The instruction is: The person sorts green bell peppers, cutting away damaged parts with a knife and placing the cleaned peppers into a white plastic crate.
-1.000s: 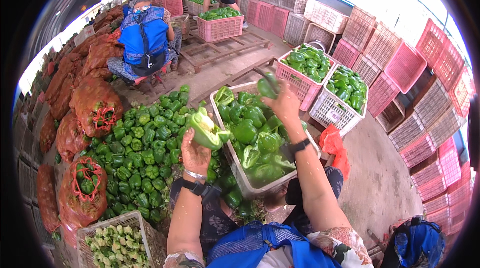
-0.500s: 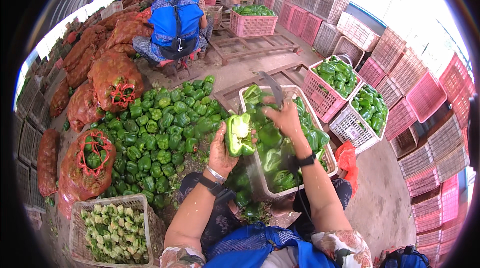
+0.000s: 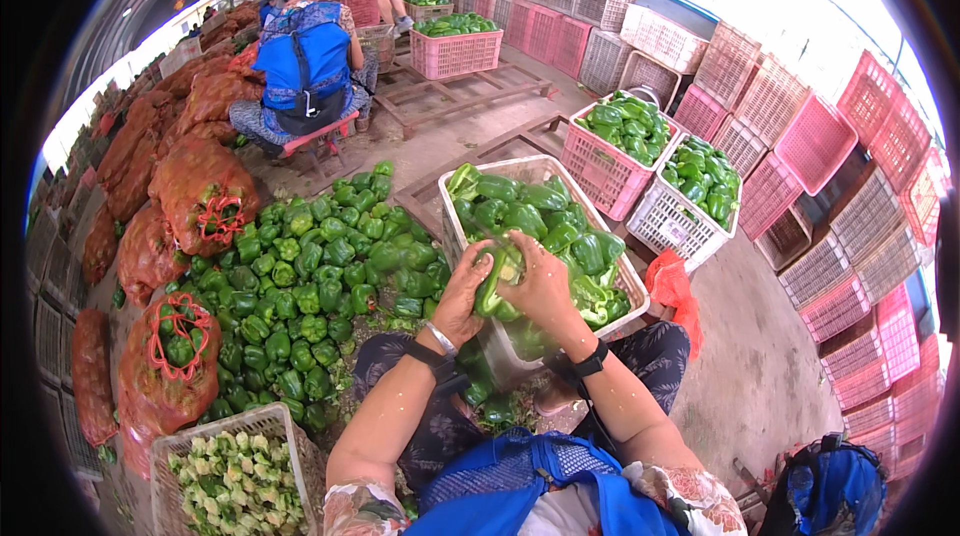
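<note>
A cut-open green bell pepper [image 3: 490, 288] is gripped in my left hand [image 3: 462, 298], its pale inside turned toward the right. My right hand [image 3: 545, 286] closes over the same pepper, with its fingertips at the pale core. No knife blade shows; whether one is tucked in the right hand, I cannot tell. Both hands are over the near left edge of a white crate [image 3: 635, 281] that holds green bell peppers, some of them cut open.
Whole green peppers [image 3: 300, 286] are heaped on the floor at left, beside red mesh sacks [image 3: 165, 366]. A crate of pale cores [image 3: 235, 476] stands near left. Filled crates [image 3: 610, 176] are beyond mine. A seated person [image 3: 305, 66] works far left; stacked crates [image 3: 790, 176] line the right.
My right hand has come down and left onto the pepper. The knife blade that showed above it is out of sight. The view has shifted, moving the surroundings leftward.
</note>
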A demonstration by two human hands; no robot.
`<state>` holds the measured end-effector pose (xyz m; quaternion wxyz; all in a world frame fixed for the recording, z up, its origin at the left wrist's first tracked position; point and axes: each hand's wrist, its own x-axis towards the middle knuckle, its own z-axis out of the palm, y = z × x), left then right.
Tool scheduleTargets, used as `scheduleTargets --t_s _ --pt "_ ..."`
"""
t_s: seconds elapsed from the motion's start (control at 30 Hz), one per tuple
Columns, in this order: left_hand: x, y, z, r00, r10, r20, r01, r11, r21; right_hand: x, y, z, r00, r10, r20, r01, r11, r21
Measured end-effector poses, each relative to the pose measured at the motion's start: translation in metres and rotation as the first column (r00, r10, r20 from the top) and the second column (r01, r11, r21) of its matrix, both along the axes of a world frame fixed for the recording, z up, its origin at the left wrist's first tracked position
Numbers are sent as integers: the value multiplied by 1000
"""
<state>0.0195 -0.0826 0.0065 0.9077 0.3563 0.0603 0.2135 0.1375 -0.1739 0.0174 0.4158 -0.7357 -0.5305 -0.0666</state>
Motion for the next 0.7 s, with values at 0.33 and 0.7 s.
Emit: scheduleTargets --t_s 0.33,0.7 --pt "41 -20 -11 998 71 2 -71 998 -1 17 -9 -3 900 -32 -434 170 944 283" --pt "62 -34 -9 996 48 75 -55 994 97 132 -67 -24 672 -123 -730 507 795 332"
